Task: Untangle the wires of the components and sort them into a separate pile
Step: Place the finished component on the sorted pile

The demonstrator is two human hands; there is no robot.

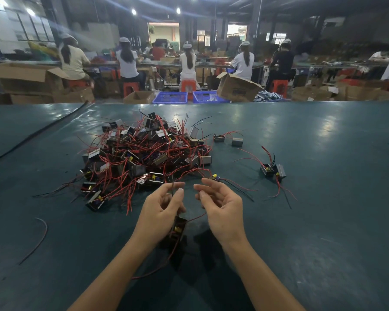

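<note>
The task is near its beginning, in our judgement. The tangled pile (144, 158) of small transformers with red and black leads holds most of the parts, and their wires cross each other everywhere. To the right of the pile only a few freed components lie apart: a touching pair (273, 170) well to its right, two single ones (219, 138) just beside its far right edge, and one more (215, 176) at its near right edge. So almost all of the sorting is left.

On the near side of the pile, our left hand (164, 205) has its grip pinching a dark wire (172, 189) between thumb and forefinger, and the held component (179, 227) hangs under this hand, above the green surface (323, 221). Our right hand (220, 205) is beside it with the fingers loosely curled. A red lead (197, 217) runs from the component toward its palm, but we cannot tell if this grip holds it.

A cardboard box (238, 88) far behind the pile carries dark print, too blurred to read. We see no other writing.
</note>
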